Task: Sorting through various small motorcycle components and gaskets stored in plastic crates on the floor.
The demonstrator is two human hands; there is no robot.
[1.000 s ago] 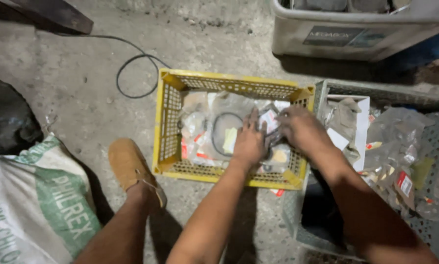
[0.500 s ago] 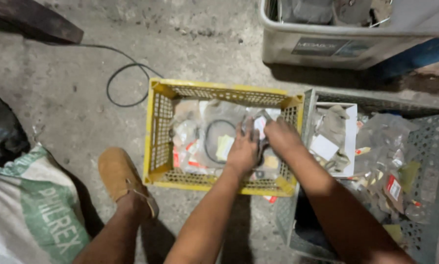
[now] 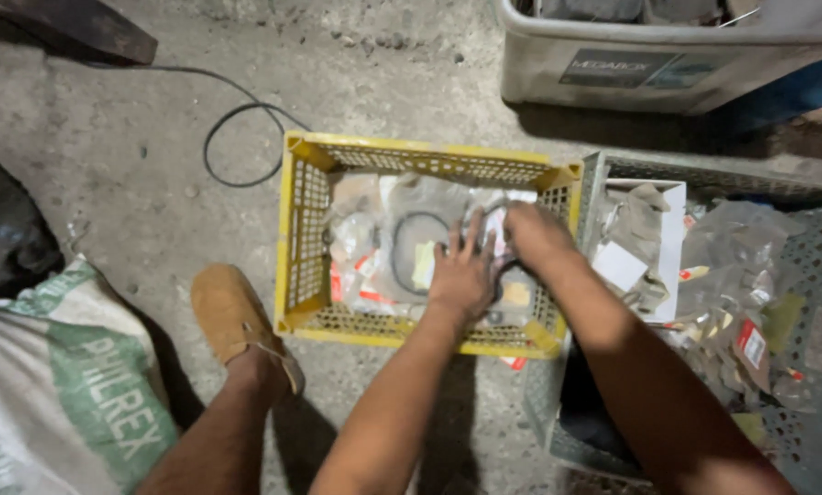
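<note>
Sorting through bagged parts in the yellow crate on the floor, by the look of it. Left hand lay flat, fingers spread, pressing on the plastic bags, gripping nothing. Right hand was curled down among the bags beside it; couldn't tell if it gripped one. A bagged black ring sat just left of the left hand. Judged next move: pinch one bag free without dragging its neighbours. Grey crate of more bags stood to the right.
</note>
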